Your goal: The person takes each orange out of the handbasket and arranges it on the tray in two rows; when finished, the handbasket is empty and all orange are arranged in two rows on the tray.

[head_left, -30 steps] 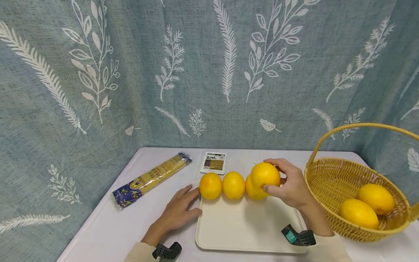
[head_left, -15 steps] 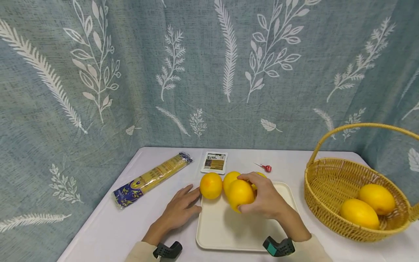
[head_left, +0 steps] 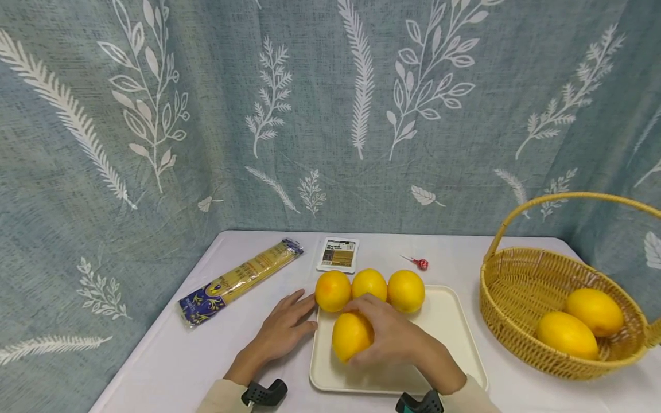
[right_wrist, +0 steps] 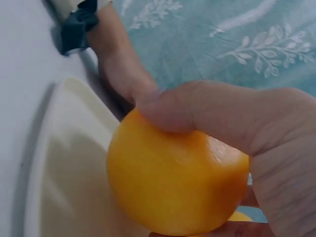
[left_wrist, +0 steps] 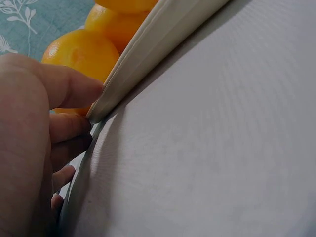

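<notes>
In the head view, my right hand (head_left: 387, 332) grips an orange (head_left: 352, 337) over the left part of a cream tray (head_left: 397, 373). The right wrist view shows the thumb across the top of this orange (right_wrist: 177, 173). Three more oranges (head_left: 406, 291) sit in a row along the tray's far edge. My left hand (head_left: 281, 328) rests at the tray's left side, fingers extended, fingertips by the leftmost orange (head_left: 333, 291). In the left wrist view, its thumb touches the tray's rim (left_wrist: 133, 59).
A wicker basket (head_left: 508, 275) with a tall handle stands at the right, holding two yellow fruits (head_left: 567, 335). A spaghetti packet (head_left: 240, 281) lies at the left. Behind the tray are a small flat package (head_left: 338, 255) and a red lollipop (head_left: 422, 264). A patterned curtain (head_left: 330, 115) hangs behind the table.
My right hand has carried the orange leftward and toward me, from over the row's right end to the tray's left part. The lollipop and the row's third orange are now uncovered. My left hand stays put.
</notes>
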A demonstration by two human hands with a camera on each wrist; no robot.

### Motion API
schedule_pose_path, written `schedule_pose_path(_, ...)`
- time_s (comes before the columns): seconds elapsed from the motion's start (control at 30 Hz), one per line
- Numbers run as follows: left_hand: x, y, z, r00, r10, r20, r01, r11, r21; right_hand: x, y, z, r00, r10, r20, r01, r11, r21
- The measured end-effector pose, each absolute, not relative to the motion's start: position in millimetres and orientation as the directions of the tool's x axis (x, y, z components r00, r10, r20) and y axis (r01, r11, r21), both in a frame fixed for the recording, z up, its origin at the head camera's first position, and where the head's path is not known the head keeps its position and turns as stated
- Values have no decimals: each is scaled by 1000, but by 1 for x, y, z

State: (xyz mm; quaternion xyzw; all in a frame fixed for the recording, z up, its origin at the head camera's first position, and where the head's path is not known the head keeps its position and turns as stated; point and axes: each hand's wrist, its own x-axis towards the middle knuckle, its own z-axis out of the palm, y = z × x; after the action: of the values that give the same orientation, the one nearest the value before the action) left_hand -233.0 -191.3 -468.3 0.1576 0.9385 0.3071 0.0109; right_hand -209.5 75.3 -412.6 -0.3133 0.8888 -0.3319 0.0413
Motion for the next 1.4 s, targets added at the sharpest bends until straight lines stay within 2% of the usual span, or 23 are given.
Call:
schedule_pose_path(0.13,-233,-191,-468,-944,318,90,310,757,575,-208,73,-414,-770,-629,103,-537,553,-637)
schedule_pose_path(0.43,-234,-189,-467,-947,314,74,300,772,561,-207,65,-417,-670,-739,73,-461,337,-821)
schedule_pose_path(0.73,-234,-189,-465,-947,311,77,299,775,557,-207,61,-422,-624,-777,76,-454,282,-845)
schedule_pose_path(0.9,-234,-190,-467,-942,320,96,317,764,562,-207,61,-423,-637,-767,85,-459,288,-840)
schedule_pose_path(1.1,-233,-190,-468,-945,313,99,312,763,566,-206,69,-412,-676,-734,65,-468,359,-808)
schedule_pose_path(1.27,-234,-190,-468,-946,310,97,308,761,572,-210,94,-389,-726,-683,75,-480,426,-767)
schedule_pose_path(1.4,-235,-190,-468,-944,312,108,315,760,568,-213,122,-370,-797,-598,92,-473,522,-710)
